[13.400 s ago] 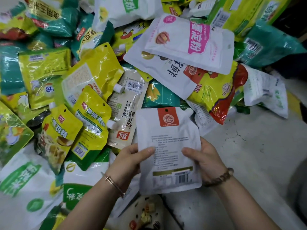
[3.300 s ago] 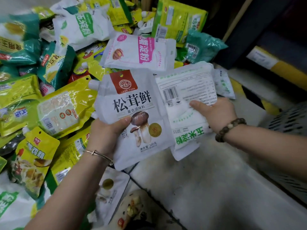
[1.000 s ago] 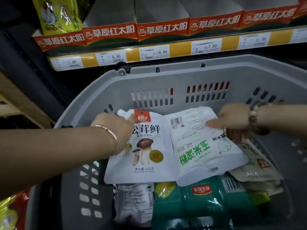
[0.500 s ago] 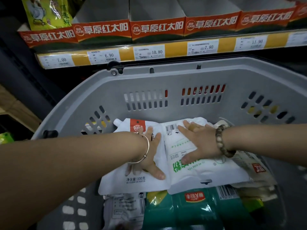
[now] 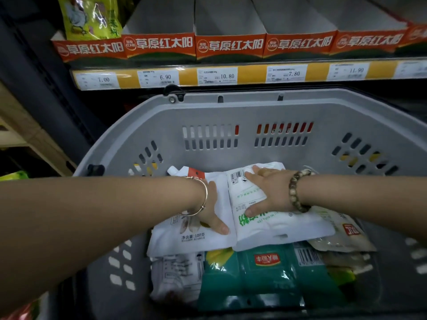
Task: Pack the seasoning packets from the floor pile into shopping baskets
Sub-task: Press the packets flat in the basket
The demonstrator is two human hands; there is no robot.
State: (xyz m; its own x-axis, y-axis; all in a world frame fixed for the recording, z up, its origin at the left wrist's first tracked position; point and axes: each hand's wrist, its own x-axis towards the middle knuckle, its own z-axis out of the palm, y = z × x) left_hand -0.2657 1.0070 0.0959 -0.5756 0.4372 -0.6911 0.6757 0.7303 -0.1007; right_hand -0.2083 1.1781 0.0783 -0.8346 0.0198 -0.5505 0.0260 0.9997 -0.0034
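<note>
Grey basket (image 5: 231, 112) holds two white packets side by side near its far wall. Your left hand (image 5: 211, 211) presses flat on the spouted pouch (image 5: 191, 242), your right hand (image 5: 270, 192) flat on the starch packet (image 5: 282, 225), fingers straight, probably levelling them for room.

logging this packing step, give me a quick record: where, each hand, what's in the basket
where: grey basket below a shop shelf
left hand: flat, fingers straight, on the white spout pouch
right hand: flat on the white bag with green print
underneath: teal packet and other packets
stage: both laid in, hands not yet lifted
</note>
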